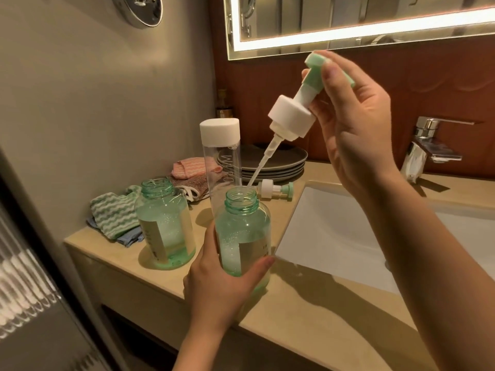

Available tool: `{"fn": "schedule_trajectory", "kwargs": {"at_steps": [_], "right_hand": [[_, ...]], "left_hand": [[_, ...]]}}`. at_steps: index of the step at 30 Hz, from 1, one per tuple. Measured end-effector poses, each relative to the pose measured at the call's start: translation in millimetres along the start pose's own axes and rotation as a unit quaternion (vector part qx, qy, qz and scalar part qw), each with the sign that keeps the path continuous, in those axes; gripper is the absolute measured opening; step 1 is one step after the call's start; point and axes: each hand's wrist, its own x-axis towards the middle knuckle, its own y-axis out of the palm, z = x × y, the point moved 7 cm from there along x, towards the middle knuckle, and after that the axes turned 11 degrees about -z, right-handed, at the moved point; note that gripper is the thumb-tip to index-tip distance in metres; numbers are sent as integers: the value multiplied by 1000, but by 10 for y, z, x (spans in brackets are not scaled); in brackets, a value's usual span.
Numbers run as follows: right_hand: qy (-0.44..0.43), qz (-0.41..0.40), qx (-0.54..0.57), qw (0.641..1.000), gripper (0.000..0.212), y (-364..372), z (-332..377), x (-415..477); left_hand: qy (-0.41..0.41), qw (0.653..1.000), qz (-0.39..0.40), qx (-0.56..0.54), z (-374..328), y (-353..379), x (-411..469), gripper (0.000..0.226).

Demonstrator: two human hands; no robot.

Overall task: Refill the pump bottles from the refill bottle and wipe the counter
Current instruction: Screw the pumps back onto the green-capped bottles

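My left hand [214, 285] grips a green-tinted pump bottle [242, 231] with an open neck, standing on the beige counter [308, 311]. My right hand [353, 121] holds a white and green pump head [292, 113] tilted above it, its dip tube [261, 167] ending just behind the bottle's mouth. A second open green bottle [164, 223] stands to the left. Behind them is the clear refill bottle [222, 156] with a white cap. Another pump head [276, 189] lies on the counter near the sink.
A white sink basin [334, 236] is set into the counter at right, with a chrome faucet [426, 145] behind it. Folded cloths [112, 215] lie at the left wall. A stack of grey plates [278, 167] sits at the back under a lit mirror [348, 25].
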Motion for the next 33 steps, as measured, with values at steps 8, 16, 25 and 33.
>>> {"fn": "schedule_trajectory", "kwargs": {"at_steps": [8, 16, 25, 33], "right_hand": [[5, 58, -45, 997, 22, 172, -52, -89], [45, 141, -89, 985, 24, 370, -178, -256], [106, 204, -110, 967, 24, 403, -293, -314], [78, 246, -148, 955, 21, 450, -248, -353]], "left_hand": [[2, 1000, 11, -4, 9, 11, 10, 101], [20, 997, 70, 18, 8, 76, -10, 101], [15, 997, 66, 30, 21, 67, -15, 97], [-6, 997, 63, 36, 55, 57, -17, 98]]}}
